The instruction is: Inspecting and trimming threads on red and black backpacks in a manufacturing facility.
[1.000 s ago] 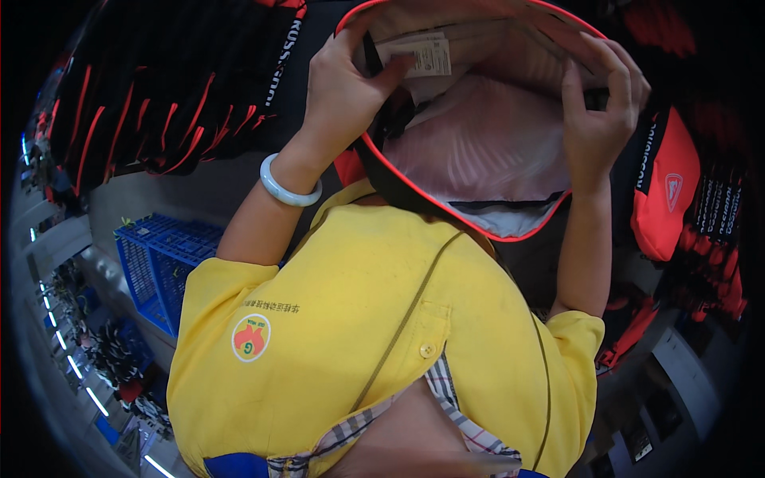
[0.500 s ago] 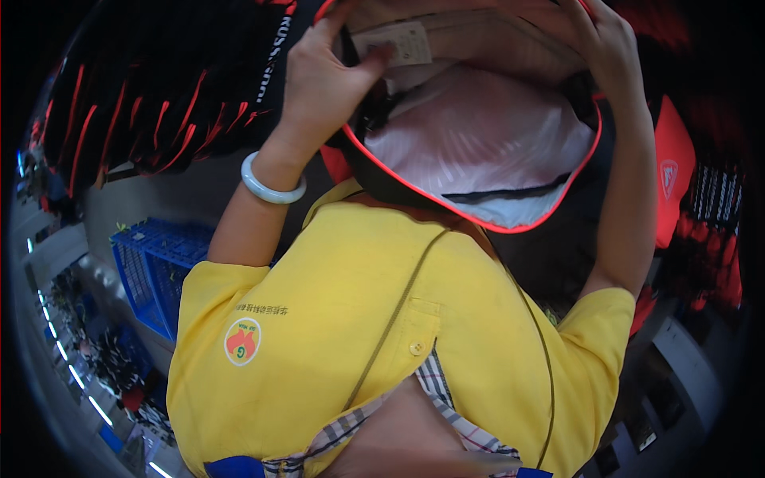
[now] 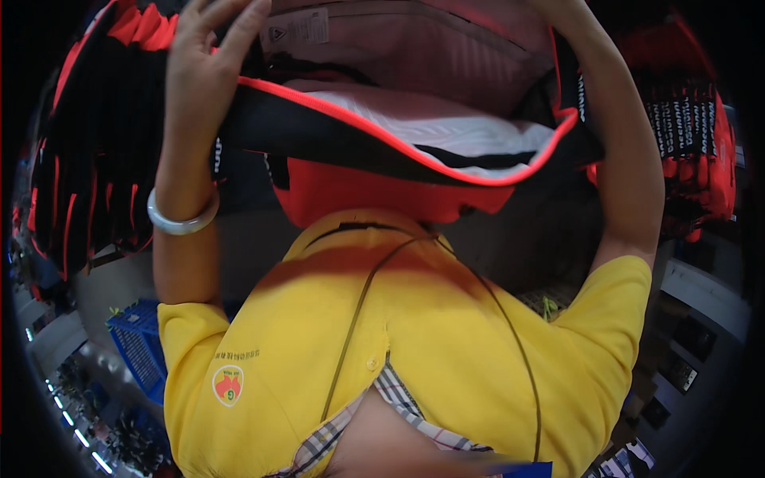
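In front of my chest a large black bag (image 3: pixel 335 131) with a bright red edge gapes open toward me. Its pale pinkish lining (image 3: pixel 414 111) shows, with a white label (image 3: pixel 299 28) sewn inside near the upper left. My left hand (image 3: pixel 203 72), above a pale bangle, is at the bag's left end, thumb and fingers closed in a pinch at the rim; the fingertips are partly cut off. At the upper right, my right hand (image 3: pixel 567 14) is by the bag's far rim, its fingers out of frame. Red fabric (image 3: pixel 343 187) shows below the bag.
Black and red bags (image 3: pixel 96 151) hang or stand in a row on the left. Another stack of black and red goods (image 3: pixel 685 151) is on the right. A blue plastic crate (image 3: pixel 139 346) sits low at the left, and pale shelving (image 3: pixel 701 291) lies at the lower right.
The bag's mouth has tipped and its near edge has risen, showing more of the black outside and the red fabric below. My left hand has moved left and up.
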### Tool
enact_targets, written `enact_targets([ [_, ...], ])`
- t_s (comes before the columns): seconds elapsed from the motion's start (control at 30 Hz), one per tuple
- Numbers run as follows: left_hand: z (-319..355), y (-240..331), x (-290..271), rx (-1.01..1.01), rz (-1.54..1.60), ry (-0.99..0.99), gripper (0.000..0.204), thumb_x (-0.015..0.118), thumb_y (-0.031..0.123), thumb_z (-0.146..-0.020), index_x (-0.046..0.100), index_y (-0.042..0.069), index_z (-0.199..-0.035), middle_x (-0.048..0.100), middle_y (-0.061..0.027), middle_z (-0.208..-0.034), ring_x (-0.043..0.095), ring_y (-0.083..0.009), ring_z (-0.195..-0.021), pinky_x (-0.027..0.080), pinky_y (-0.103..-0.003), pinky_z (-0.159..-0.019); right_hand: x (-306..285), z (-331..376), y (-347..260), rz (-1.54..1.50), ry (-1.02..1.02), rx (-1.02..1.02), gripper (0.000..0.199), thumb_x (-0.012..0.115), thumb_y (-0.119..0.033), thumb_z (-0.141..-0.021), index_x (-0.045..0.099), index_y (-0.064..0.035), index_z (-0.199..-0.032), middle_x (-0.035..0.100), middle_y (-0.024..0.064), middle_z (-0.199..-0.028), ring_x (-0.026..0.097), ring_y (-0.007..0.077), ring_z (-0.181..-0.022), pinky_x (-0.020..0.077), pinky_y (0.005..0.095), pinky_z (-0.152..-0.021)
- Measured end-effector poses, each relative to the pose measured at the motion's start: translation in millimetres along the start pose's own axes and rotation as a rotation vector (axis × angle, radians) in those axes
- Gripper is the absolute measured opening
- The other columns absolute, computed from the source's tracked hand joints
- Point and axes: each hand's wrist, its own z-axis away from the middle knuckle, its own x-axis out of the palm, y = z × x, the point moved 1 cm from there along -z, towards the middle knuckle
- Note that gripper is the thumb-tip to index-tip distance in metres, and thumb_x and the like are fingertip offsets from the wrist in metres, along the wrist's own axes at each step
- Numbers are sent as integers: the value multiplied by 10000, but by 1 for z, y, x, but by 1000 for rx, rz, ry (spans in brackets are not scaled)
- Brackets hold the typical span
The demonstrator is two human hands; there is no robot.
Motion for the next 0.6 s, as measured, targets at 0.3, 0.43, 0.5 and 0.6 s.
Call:
enact_targets([
  [0.3, -18, 191, 18, 640, 422, -146, 505, 697, 197, -842, 524, -1, -1273, 507, -204, -1306, 487, -340, -1222, 377, -396, -1032, -126, -47, 1, -226, 571, 142, 373, 486, -250, -974, 625, 6, -741, 566, 74, -606, 525, 173, -561, 423, 346, -559],
  [0.43, -13, 208, 71, 507, 356, -62, 613, 726, 197, -801, 459, -14, -1310, 505, -220, -1273, 499, -386, -1180, 400, -421, -1009, -71, 1, -37, -590, 304, 162, 283, 474, -211, -955, 646, -1, -877, 667, 148, -858, 635, 257, -787, 461, 377, -735],
  [0.5, -26, 168, 80, 257, 147, 49, 622, 739, 238, -812, 476, -7, -1320, 499, -202, -1292, 521, -362, -1165, 419, -418, -973, -24, 52, -51, -1086, 234, 158, 145, 461, -109, -970, 560, -7, -995, 626, 96, -966, 668, 223, -856, 594, 437, -797],
  [0.6, -6, 101, 68, 100, 113, -278, 509, 773, 253, -776, 541, 4, -1155, 592, -175, -1080, 580, -344, -1000, 456, -385, -876, 14, 107, -55, -1278, 278, 235, 131, 500, -128, -969, 557, -16, -1004, 634, 92, -930, 676, 238, -880, 592, 431, -814],
])
